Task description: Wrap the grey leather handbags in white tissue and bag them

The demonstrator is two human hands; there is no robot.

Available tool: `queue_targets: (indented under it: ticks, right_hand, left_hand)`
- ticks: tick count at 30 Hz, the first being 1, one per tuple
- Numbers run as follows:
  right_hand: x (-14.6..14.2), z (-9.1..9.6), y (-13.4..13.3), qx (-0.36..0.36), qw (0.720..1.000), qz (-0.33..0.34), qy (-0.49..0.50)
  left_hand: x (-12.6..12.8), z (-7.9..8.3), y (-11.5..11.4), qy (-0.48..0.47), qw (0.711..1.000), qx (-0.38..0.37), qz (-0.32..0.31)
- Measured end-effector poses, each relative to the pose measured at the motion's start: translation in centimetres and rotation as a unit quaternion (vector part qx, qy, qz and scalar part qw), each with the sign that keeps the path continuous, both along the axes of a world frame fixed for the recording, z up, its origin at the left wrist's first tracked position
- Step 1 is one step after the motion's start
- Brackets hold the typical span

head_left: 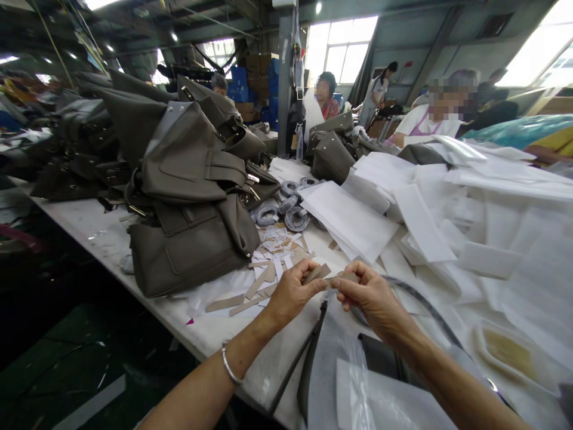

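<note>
My left hand and my right hand meet above the white table, both pinched on a small taupe strip held between them. A silver bracelet sits on my left wrist. Below the hands lies a dark bag with a strap, partly under a clear plastic bag. More taupe strips and white paper scraps lie just left of my hands.
A heap of grey-brown leather handbags covers the table's left. Rolls of tape lie behind the scraps. White sheets pile up on the right. A tray sits at lower right. Other people work across the table.
</note>
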State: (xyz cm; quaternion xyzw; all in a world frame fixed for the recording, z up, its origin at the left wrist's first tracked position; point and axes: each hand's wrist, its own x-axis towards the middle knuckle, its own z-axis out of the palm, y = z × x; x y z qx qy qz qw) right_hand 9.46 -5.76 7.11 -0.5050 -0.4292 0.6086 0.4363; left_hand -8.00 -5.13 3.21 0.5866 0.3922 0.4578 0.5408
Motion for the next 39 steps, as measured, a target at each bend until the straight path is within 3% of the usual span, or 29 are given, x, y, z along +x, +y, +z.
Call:
queue_targets:
  ticks: [3,7,13,19,25,27,32,36,39]
  right_hand:
    - [0.2,0.0,0.0,-0.006,1.0,0.009,0.004]
    - [0.7,-0.2,0.2,-0.064,0.995,0.07,0.005]
    - [0.4,-0.4,0.6,-0.043,0.995,0.09,-0.02]
    - [0.0,-0.9,0.6,-0.028,0.996,0.084,-0.027]
    - [-0.1,-0.9,0.5,-0.073,0.995,0.063,0.029]
    - [0.0,-0.9,0.9,-0.094,0.992,0.05,0.062]
    - [0.3,-1.5,2.3,-0.094,0.989,-0.023,0.109]
    - [0.7,-1.7,2.7,-0.095,0.989,-0.021,0.11]
    - [1.3,-0.8,2.1,-0.115,0.989,0.004,0.097]
  left_hand:
    - [-0.2,0.0,-0.1,0.095,0.994,0.038,0.035]
    - [-0.7,0.2,-0.2,0.152,0.983,0.096,0.03]
    - [-0.9,0.4,-0.2,0.163,0.98,0.117,0.015]
    - [-0.9,0.9,-0.4,0.121,0.99,0.069,-0.017]
    - [-1.2,0.9,-0.3,0.088,0.994,0.058,-0.031]
    - [-2.0,0.6,0.5,0.058,0.997,0.052,0.005]
    - [-5.3,-0.3,4.2,-0.006,0.979,0.026,0.204]
    - [-6.5,-0.5,5.5,0.026,0.964,0.053,0.26]
    - [-5.4,0.1,4.5,0.136,0.942,0.17,0.254]
